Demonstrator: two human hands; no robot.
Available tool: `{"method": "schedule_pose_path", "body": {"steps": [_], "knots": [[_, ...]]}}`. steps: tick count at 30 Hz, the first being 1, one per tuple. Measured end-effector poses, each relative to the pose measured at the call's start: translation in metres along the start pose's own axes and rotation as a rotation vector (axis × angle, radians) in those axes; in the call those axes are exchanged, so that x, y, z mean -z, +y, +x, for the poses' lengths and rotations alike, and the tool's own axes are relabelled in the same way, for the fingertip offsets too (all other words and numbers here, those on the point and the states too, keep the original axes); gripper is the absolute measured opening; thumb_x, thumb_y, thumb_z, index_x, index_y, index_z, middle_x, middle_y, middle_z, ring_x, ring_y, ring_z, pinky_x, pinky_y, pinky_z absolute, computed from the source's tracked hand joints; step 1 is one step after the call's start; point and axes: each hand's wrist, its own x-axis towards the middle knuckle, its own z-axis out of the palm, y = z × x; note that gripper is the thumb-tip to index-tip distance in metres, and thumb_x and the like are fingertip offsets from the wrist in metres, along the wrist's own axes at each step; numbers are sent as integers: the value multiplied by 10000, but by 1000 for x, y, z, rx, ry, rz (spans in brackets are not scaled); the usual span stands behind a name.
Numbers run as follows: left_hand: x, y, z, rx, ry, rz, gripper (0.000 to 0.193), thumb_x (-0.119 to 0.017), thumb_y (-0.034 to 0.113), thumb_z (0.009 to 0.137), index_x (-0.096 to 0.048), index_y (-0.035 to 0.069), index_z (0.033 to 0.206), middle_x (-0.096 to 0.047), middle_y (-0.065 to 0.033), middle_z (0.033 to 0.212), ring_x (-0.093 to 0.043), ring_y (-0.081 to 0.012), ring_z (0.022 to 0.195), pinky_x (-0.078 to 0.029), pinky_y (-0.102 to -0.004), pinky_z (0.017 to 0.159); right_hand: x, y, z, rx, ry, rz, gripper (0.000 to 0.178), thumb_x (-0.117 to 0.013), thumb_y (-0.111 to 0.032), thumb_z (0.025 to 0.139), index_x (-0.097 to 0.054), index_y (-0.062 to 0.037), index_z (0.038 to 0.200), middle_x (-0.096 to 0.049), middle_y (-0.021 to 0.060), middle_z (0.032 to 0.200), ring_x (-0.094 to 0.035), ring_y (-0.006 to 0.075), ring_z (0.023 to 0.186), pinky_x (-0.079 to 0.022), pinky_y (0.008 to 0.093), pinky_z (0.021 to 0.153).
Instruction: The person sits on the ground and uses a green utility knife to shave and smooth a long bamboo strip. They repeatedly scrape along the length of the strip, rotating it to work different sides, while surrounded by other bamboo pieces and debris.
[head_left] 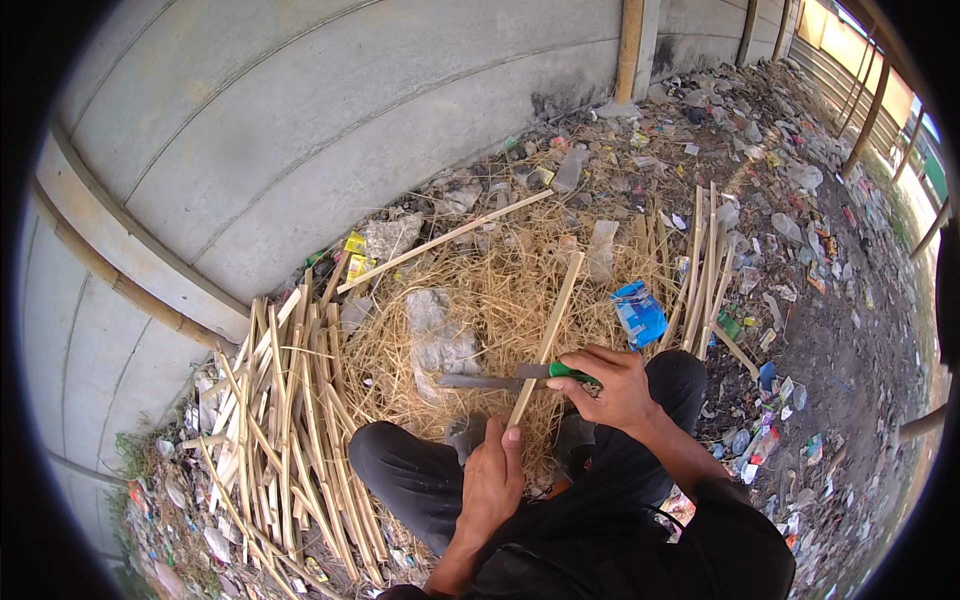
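Observation:
My left hand [490,475] is closed around the near end of a bamboo strip [557,307], which points up and away from me. In my right hand [615,388] is a knife with a green handle [574,373]; its dark blade [475,382] lies across the strip just beyond my left fingers, pointing left. The right fingers wrap the handle. Beneath both hands, pale shavings [510,300] cover the ground between my knees.
A large pile of bamboo strips [285,430] lies at my left, and a smaller bundle [705,265] at the right. A grey block [440,333], a long strip [445,240] and a blue packet [640,313] lie about. Litter spreads toward a concrete wall [330,120].

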Motion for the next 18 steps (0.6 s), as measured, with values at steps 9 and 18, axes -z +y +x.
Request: {"method": "schedule_pose_path", "body": {"steps": [9,18], "knots": [[3,-18,-28,67,-120,26,343,-403,304,1211,-575,8,1194,-675,-267,809,-686,-524,804,-490,-586,709,47,62,29,-192,314,-148,277,-850,-256,979,-802,0,1072,-794,146,912,-745,226,679,-559,341,598],[5,-16,5,93,-132,-188,462,-360,371,1220,-606,0,1096,-641,-193,776,-656,-424,734,-493,-506,708,-11,-9,-12,23,2,34,276,-901,-281,908,-787,-72,1047,-767,50,859,-721,227,633,-542,341,543]]}}
